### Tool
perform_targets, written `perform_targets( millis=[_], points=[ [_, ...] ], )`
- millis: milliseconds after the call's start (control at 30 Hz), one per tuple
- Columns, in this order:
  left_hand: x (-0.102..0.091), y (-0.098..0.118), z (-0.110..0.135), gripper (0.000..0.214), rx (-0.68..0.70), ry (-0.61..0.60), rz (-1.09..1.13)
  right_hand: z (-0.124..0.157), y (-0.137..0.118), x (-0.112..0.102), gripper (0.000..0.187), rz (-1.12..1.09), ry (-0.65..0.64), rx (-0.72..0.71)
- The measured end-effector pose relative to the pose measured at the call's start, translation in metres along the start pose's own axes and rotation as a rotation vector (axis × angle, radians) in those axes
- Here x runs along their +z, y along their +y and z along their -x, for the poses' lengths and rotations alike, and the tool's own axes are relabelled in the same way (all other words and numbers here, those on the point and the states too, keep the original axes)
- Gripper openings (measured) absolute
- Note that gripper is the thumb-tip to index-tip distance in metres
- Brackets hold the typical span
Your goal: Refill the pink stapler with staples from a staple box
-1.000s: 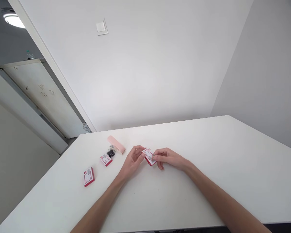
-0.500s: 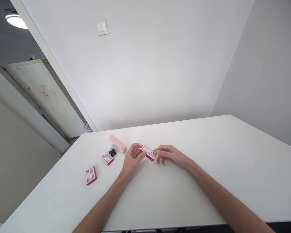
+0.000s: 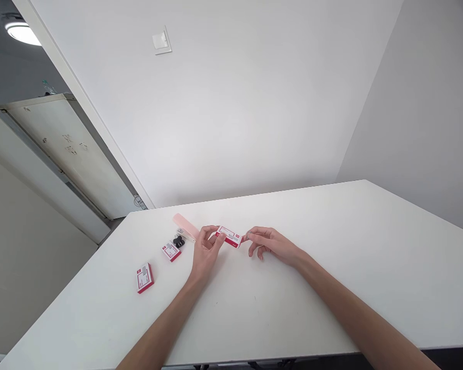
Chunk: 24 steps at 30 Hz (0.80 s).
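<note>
The small red-and-white carton (image 3: 229, 236) is between the two hands, gripped at one end by the left hand (image 3: 206, 254), thumb on top and fingers beneath. The right hand (image 3: 272, 244) has its thumb and index finger drawn together at the carton's other end, its remaining fingers loosely curled; whether it pinches the red flap (image 3: 244, 238) there cannot be told. Just beyond the left hand's fingers, partly hidden, lies a pink stapler (image 3: 185, 224). Left of that hand sit a small black item (image 3: 178, 241) and a second carton (image 3: 171, 251); farther left, a third carton (image 3: 144, 278). Well beyond both hands, the wall (image 3: 254, 103) bears a light switch (image 3: 160, 41).
</note>
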<state>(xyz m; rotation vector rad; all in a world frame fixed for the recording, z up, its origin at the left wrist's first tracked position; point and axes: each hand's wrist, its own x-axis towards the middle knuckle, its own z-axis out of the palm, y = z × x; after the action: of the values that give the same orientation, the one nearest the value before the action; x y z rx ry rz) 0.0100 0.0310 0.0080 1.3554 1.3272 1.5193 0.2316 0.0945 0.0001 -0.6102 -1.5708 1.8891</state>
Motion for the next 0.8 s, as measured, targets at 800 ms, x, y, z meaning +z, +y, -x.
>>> perform_targets(
  millis=[800],
  points=[
    [0.0036,-0.0027,0.0064,0.032,0.042,0.016,0.064,-0.0011,0.0049,0.0013,0.031,-0.128,-0.112,0.002]
  ],
)
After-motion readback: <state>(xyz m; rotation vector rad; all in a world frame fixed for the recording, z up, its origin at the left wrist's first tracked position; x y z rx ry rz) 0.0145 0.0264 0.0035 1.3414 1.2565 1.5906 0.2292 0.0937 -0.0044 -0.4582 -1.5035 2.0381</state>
